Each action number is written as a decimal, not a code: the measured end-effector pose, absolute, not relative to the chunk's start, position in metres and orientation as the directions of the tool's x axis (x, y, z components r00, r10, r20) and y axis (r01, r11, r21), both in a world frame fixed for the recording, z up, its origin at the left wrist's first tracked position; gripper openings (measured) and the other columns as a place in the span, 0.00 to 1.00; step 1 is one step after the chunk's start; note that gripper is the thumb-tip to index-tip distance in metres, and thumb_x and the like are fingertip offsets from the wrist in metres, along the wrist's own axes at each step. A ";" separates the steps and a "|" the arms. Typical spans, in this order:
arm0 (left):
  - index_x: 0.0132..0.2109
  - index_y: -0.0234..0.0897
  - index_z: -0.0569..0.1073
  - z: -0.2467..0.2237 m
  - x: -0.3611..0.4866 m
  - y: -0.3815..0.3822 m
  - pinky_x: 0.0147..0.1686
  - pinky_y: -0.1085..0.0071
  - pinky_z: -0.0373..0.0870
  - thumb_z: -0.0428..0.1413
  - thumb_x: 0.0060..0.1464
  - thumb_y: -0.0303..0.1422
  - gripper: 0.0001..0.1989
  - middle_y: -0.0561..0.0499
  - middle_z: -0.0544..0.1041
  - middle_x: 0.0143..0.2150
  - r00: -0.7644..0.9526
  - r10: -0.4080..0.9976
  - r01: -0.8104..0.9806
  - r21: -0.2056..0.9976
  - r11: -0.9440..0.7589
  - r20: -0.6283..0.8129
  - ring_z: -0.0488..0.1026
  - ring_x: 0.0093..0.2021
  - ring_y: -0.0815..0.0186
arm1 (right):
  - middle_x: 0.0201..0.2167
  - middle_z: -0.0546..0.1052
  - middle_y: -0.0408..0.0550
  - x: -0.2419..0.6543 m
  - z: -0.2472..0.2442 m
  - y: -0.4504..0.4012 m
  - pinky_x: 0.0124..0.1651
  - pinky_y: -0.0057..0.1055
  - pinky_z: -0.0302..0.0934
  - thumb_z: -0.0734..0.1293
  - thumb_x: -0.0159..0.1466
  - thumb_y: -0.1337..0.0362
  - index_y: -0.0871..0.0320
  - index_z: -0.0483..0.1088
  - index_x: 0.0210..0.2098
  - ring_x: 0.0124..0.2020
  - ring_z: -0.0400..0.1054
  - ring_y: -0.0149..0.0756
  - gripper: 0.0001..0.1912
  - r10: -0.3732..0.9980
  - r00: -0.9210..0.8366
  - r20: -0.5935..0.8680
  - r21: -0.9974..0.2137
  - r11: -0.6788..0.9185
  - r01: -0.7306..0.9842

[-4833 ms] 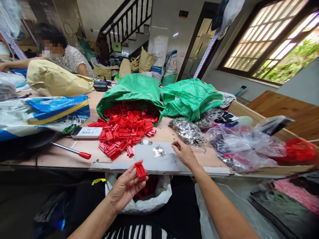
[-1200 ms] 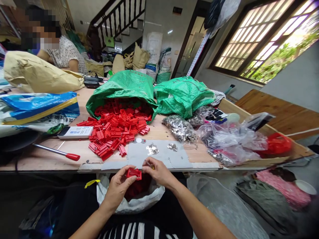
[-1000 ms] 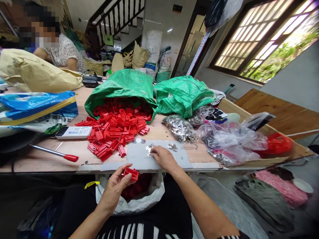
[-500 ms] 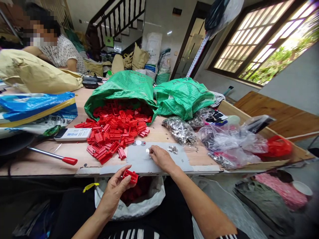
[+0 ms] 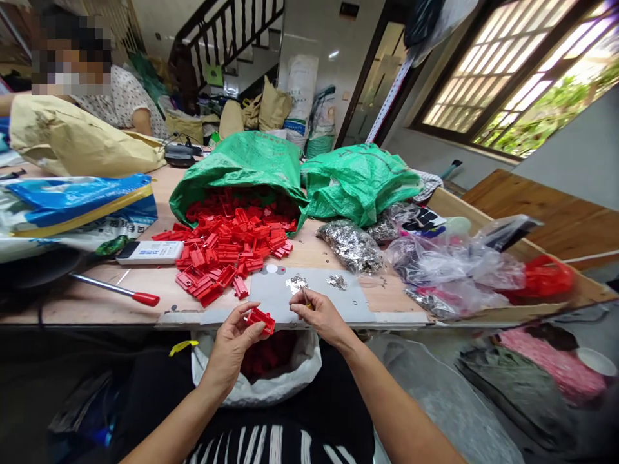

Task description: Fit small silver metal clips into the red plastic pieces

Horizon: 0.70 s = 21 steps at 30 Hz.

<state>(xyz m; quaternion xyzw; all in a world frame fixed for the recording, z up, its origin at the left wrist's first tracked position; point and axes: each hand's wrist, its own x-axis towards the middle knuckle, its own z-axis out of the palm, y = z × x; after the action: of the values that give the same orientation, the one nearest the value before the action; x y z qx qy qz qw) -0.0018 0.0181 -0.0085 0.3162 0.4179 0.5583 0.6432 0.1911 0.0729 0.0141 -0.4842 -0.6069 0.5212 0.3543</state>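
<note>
Between the fingers and thumb of my left hand (image 5: 235,340) is a red plastic part (image 5: 262,319), held over an open white sack (image 5: 290,380) with red parts inside. My right hand (image 5: 316,312) is pinched near the front edge of the grey sheet (image 5: 348,298), closed on a small tool that looks like tweezers (image 5: 304,296). Two little piles of metal pieces lie on the sheet, one (image 5: 296,282) just beyond my right hand and another (image 5: 337,281) to its right. A heap of red parts (image 5: 217,258) spills from a green sack (image 5: 251,158).
A second green sack (image 5: 360,180) and a clear bag of metal pieces (image 5: 352,246) stand behind the sheet. Plastic bags (image 5: 445,264) fill the right side. A red-handled lever (image 5: 145,298) juts out at left. A person (image 5: 126,100) sits at the far left.
My right hand has drawn back from the metal pile toward the front edge, and the tool's tips now show. My left hand with the red part has moved slightly right and up.
</note>
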 end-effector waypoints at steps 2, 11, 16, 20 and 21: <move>0.46 0.40 0.70 -0.012 0.000 0.017 0.38 0.70 0.73 0.64 0.43 0.32 0.21 0.52 0.78 0.38 -0.027 0.992 -0.368 0.924 0.101 -0.120 0.76 0.35 0.67 | 0.24 0.67 0.39 0.179 0.016 0.063 0.28 0.26 0.54 0.67 0.55 0.58 0.59 0.69 0.29 0.24 0.59 0.27 0.10 0.960 -0.273 -0.064 -0.986 -0.019 0.165; 0.46 0.44 0.73 -0.017 -0.003 0.007 0.47 0.67 0.70 0.64 0.43 0.33 0.20 0.51 0.79 0.44 -0.146 0.984 0.054 0.994 -0.098 0.105 0.76 0.44 0.60 | 0.20 0.66 0.38 0.146 0.004 0.044 0.23 0.25 0.51 0.69 0.54 0.55 0.58 0.67 0.28 0.20 0.56 0.25 0.13 0.977 -0.186 -0.109 -0.994 -0.103 0.038; 0.45 0.45 0.76 -0.017 -0.004 0.006 0.47 0.65 0.70 0.64 0.43 0.33 0.19 0.51 0.79 0.44 -0.163 0.972 0.143 0.979 -0.146 0.169 0.76 0.43 0.59 | 0.20 0.65 0.38 0.149 -0.003 0.042 0.24 0.24 0.51 0.69 0.55 0.53 0.58 0.66 0.28 0.21 0.55 0.26 0.14 0.982 -0.168 -0.091 -0.993 -0.077 0.088; 0.44 0.47 0.77 -0.013 -0.004 0.006 0.48 0.64 0.69 0.65 0.42 0.32 0.18 0.51 0.80 0.44 -0.143 0.959 0.216 0.954 -0.210 0.243 0.76 0.43 0.57 | 0.23 0.66 0.39 0.152 -0.004 0.039 0.27 0.25 0.53 0.67 0.56 0.54 0.58 0.65 0.27 0.24 0.57 0.27 0.14 0.986 -0.152 -0.061 -0.983 -0.033 0.180; 0.45 0.47 0.77 -0.012 -0.004 0.005 0.48 0.64 0.69 0.64 0.43 0.32 0.18 0.51 0.80 0.44 -0.124 0.956 0.231 0.944 -0.234 0.267 0.76 0.43 0.57 | 0.23 0.67 0.40 0.152 -0.005 0.038 0.28 0.25 0.54 0.67 0.57 0.54 0.58 0.65 0.27 0.25 0.57 0.28 0.13 0.988 -0.148 -0.053 -0.979 -0.023 0.201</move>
<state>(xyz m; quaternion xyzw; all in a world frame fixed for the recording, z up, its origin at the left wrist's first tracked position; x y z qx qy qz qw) -0.0040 0.0054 -0.0115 0.5704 0.5203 0.5398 0.3355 0.1522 0.0383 -0.0046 -0.5172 -0.5744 0.4939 0.3983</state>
